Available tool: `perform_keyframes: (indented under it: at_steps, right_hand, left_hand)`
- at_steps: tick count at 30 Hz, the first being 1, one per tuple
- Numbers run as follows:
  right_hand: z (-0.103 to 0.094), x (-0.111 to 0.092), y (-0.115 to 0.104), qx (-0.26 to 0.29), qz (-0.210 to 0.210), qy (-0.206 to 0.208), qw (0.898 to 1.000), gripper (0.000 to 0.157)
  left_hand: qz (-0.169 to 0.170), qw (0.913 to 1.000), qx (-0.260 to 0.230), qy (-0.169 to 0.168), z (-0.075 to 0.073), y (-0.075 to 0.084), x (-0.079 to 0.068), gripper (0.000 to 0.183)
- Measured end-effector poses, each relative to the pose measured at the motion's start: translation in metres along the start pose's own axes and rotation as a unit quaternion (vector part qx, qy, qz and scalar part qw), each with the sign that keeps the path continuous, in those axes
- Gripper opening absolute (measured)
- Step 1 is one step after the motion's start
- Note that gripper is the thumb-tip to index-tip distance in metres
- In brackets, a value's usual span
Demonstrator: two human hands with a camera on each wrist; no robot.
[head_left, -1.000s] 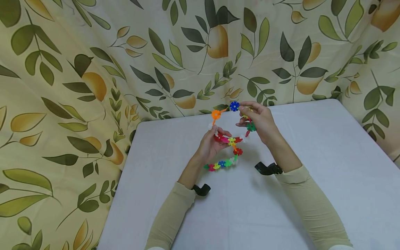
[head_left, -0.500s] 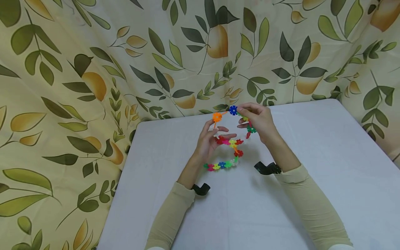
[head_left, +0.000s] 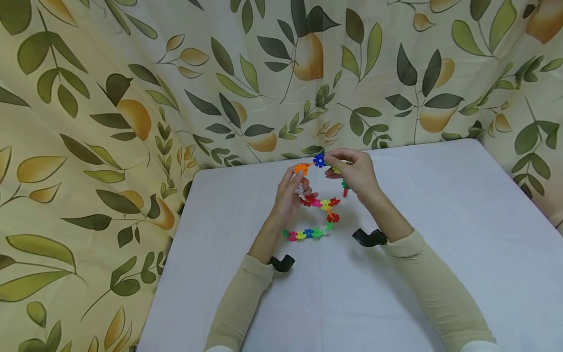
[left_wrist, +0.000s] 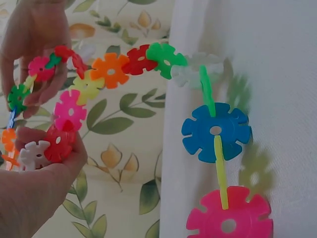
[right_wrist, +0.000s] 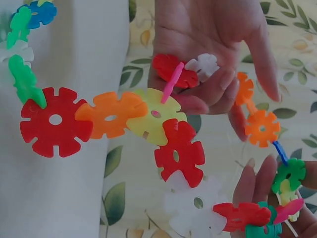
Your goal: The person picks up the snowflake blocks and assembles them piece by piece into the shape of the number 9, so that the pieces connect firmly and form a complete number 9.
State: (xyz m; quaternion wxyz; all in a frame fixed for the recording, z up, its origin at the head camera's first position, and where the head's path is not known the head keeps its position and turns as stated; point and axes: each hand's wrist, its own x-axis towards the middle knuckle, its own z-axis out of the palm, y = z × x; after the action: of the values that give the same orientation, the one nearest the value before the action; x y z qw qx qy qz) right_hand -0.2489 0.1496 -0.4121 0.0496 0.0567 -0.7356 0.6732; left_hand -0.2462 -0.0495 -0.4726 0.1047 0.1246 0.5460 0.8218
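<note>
A chain of slotted flower-shaped plastic discs (head_left: 333, 218) in many colours hangs in a loop above the table, its tail dropping to the white cloth. My left hand (head_left: 285, 198) holds the loop's left side, with thumb and forefinger at an orange disc (head_left: 301, 169). Its other fingers curl near a red disc (left_wrist: 60, 143) and a white disc (left_wrist: 34, 154). My right hand (head_left: 358, 176) pinches the chain beside a blue disc (head_left: 319, 160), at a green disc (right_wrist: 289, 174) in the right wrist view. Fingers partly hide the discs between.
A white cloth covers the table (head_left: 343, 303). Behind it and along the left hangs a leaf-patterned curtain (head_left: 246, 63). Black wrist mounts (head_left: 282, 263) stick out by the sleeves, above the table.
My right hand moves left and slightly down with the blue disc. The left hand's spread fingers have drawn in, and its thumb and forefinger have come up to the orange disc.
</note>
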Motion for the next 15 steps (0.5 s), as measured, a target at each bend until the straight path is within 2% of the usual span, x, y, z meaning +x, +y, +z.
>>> perform_keyframes:
  at_steps: [8, 15]
  right_hand:
    - [0.008, 0.001, -0.001, -0.008, -0.003, 0.007, 1.000, 0.030]
    - [0.012, 0.002, -0.001, -0.020, -0.010, 0.011, 1.000, 0.025]
  left_hand:
    - [-0.018, 0.9997, -0.008, 0.014, 0.000, 0.001, -0.001, 0.022]
    - [-0.030, 0.9991, -0.028, 0.010, -0.001, 0.001, 0.000, 0.021]
